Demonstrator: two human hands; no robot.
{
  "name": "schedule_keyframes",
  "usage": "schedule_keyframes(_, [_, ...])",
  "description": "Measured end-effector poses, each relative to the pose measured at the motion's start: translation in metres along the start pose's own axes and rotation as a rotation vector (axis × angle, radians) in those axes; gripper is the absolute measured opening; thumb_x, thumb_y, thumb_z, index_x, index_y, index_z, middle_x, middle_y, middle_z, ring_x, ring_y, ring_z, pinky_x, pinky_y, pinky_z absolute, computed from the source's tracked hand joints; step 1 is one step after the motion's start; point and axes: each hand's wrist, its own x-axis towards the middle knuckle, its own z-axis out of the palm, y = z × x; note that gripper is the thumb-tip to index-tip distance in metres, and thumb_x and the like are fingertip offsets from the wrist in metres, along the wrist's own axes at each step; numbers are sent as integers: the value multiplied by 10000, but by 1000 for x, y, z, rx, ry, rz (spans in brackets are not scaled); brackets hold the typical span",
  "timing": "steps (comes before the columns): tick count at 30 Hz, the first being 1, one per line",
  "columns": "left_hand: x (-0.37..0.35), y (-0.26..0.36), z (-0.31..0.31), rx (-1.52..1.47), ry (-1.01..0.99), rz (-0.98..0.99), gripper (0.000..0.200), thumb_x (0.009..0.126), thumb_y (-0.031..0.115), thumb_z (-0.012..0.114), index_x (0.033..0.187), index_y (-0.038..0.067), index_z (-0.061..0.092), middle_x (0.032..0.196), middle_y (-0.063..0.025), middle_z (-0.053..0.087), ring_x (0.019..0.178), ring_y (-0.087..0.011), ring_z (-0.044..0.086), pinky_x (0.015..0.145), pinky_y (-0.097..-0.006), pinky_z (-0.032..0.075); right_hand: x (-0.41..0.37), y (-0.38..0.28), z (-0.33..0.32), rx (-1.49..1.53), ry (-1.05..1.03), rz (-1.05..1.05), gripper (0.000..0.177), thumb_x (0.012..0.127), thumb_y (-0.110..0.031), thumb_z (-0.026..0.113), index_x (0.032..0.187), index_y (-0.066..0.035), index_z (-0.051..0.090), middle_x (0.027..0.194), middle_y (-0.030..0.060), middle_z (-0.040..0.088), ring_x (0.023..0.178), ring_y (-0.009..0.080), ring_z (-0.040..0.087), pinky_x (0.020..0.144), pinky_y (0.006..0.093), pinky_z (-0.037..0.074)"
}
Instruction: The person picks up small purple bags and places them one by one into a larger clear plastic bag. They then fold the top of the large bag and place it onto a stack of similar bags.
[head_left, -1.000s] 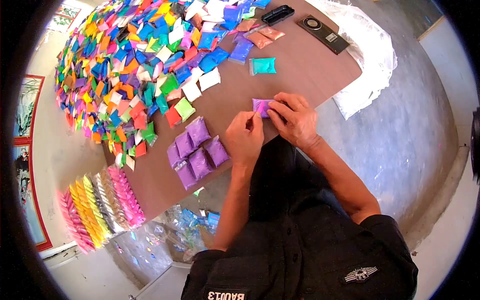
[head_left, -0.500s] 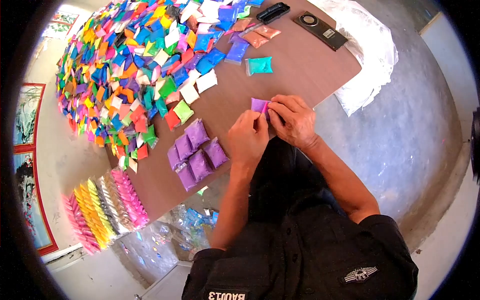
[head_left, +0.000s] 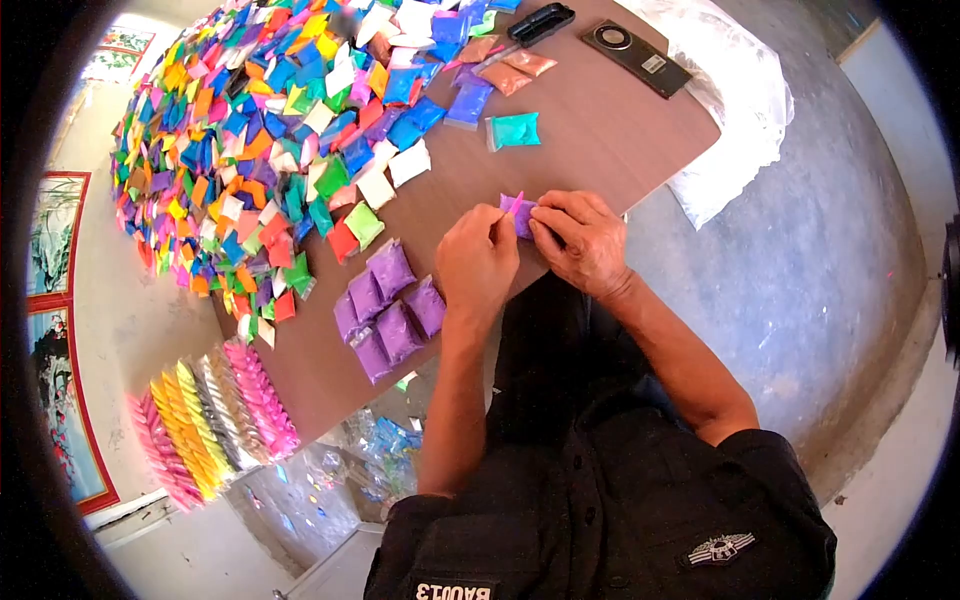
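Pinching the purple packet (head_left: 525,222), the right hand (head_left: 582,242) held its right side over the bench (head_left: 622,130), near the edge. The left hand (head_left: 480,255) curled at the opposite side beside a pink strip (head_left: 517,204); whether its grip was on anything could not be told. Uneven pulling might have torn the packet; a slack pinch could have dropped it.

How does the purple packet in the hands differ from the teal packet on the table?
The purple packet is at the fingers of the left hand and right hand; the teal packet lies untouched on the table. Fingers partly cover the purple packet, while the teal packet is uncovered. A pink strip shows against the purple packet, none against the teal packet. Both are small packets.
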Motion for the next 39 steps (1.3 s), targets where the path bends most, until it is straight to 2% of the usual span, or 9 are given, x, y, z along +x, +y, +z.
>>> schedule_keyframes(6, [21,-20,4,133,-62,-58,188,954,176,791,875,17,728,757,-188,702,675,-347,706,649,-426,530,2,-1,1,11,15,10,150,854,-119,863,997,-104,817,1064,41,776,948,274,743,816,383,620])
schedule_keyframes(9, [25,-25,1,87,-75,-89,153,954,139,764,869,28,704,755,-205,706,723,-435,709,673,-495,542,3,-1,-1,4,16,-1,157,846,-88,874,994,-93,824,1058,60,791,942,275,755,814,385,625])
schedule_keyframes(17, [-17,7,0,-152,27,-196,164,1004,140,766,908,17,716,785,-173,708,670,-319,698,653,-428,534,0,-2,2,-15,14,30,211,849,-148,866,1055,-120,827,1025,48,761,937,275,737,791,392,619])
schedule_keyframes(25, [-9,-23,3,-8,71,-193,181,1000,144,770,908,1,708,765,-176,696,651,-319,677,655,-426,534,4,-4,-1,-55,-43,28,252,851,-168,852,1100,-134,830,918,42,705,835,277,689,710,403,591])
schedule_keyframes(27, [-5,-20,1,-86,57,-259,184,1008,149,770,959,-26,741,773,-132,720,675,-171,645,672,-352,527,4,-3,-2,-43,-48,42,256,844,-166,853,1096,-131,822,893,42,695,817,276,680,686,414,576])
schedule_keyframes(28, [-7,-14,1,-90,53,-257,184,1008,149,770,959,-26,741,773,-132,720,675,-171,645,672,-352,527,4,-3,-3,-48,-46,44,256,844,-166,853,1096,-131,822,893,42,695,817,276,680,686,414,576])
schedule_keyframes(30, [-16,1,0,-210,80,-303,168,1008,155,764,934,10,722,755,-159,683,670,-304,687,656,-416,534,3,-3,-4,-35,-47,45,268,827,-155,884,1084,-99,831,922,68,747,789,282,695,688,406,584])
schedule_keyframes(34, [-25,-2,8,-208,67,-175,162,1009,157,760,932,21,717,787,-165,696,674,-327,686,656,-425,531,3,-2,1,-14,-25,32,270,818,-157,896,1070,-88,828,903,73,750,775,285,693,681,407,581])
schedule_keyframes(39, [-11,-19,12,47,55,-86,173,1016,149,734,905,21,695,815,-180,707,702,-389,677,664,-463,526,5,-1,0,-37,2,21,240,812,-193,899,1012,-106,800,854,52,701,747,281,661,660,415,556])
